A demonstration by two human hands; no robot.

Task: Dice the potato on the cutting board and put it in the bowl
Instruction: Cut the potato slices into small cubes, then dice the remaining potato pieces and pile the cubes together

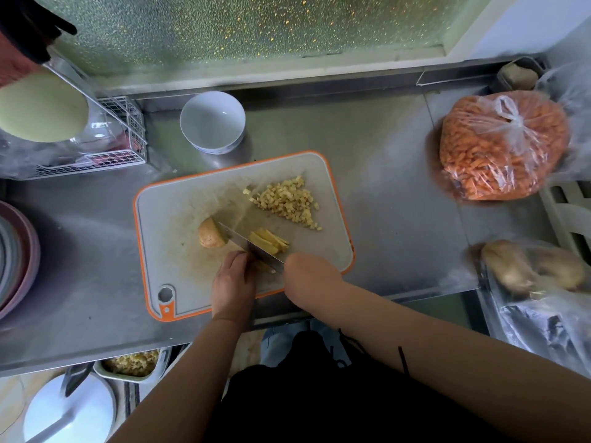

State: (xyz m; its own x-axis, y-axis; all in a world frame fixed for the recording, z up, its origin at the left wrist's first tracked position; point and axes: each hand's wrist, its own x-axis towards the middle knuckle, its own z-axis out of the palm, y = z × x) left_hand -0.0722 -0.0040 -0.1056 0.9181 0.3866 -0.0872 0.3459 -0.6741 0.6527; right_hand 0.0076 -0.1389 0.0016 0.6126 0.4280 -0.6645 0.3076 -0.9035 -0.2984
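A grey cutting board (179, 212) with an orange rim lies on the steel counter. On it sit a pile of diced potato (287, 201), an uncut potato piece (209, 235) and a few potato strips (270, 239). My right hand (307, 276) grips the handle of a knife (246, 243), whose blade lies across the board between the potato piece and the strips. My left hand (233, 282) rests beside the blade with fingers curled over potato at the board's near edge. A white bowl (212, 121), with nothing inside, stands just behind the board.
A tied bag of chopped carrot (502, 148) sits at the right, with bagged potatoes (531, 270) nearer. A wire rack (121, 139) and stacked plates (16, 260) are at the left. A tray of diced food (131, 362) sits below the counter edge.
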